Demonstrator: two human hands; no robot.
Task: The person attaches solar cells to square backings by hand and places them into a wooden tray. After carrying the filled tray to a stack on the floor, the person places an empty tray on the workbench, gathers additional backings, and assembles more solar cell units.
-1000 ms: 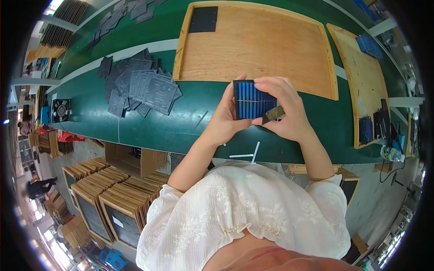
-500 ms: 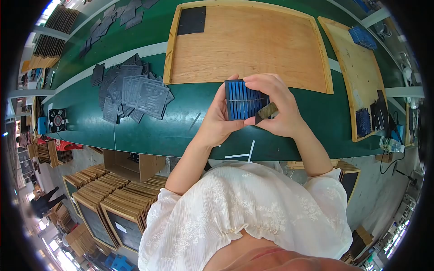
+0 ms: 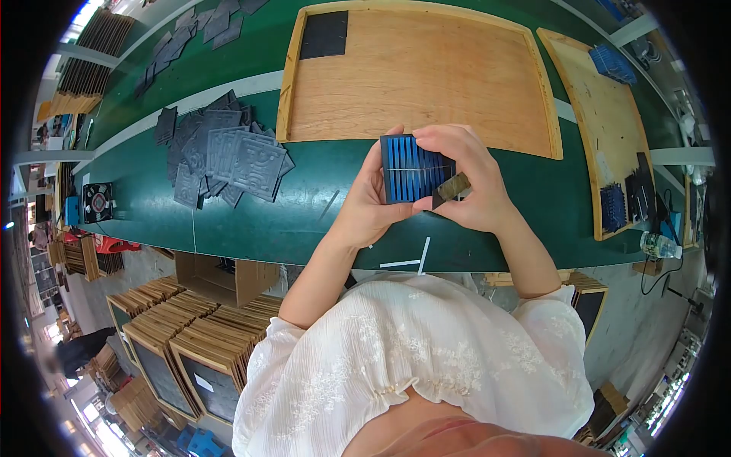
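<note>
Between my two hands is a small dark panel with blue strips (image 3: 410, 169), raised over the green table (image 3: 289, 221). My left hand (image 3: 365, 202) grips its left edge, thumb along the bottom. My right hand (image 3: 480, 179) holds the right side, fingers on the top edge and thumb at the lower corner. A small brownish block (image 3: 452, 189) sits at the panel's lower right, by my right palm. Two thin white strips (image 3: 411, 263) lie below my hands at the table's front edge.
A wooden tray (image 3: 426, 76) with a dark square (image 3: 324, 35) stands behind my hands. Dark square plates (image 3: 236, 156) are piled at left. A second tray (image 3: 590, 122) holds blue and black parts at right, near a bottle (image 3: 661, 245). A person (image 3: 80, 350) is at far left.
The view has shifted, so trays and plates appear slightly further left than a second ago. Both hands keep their hold on the panel. The person at far left has moved.
</note>
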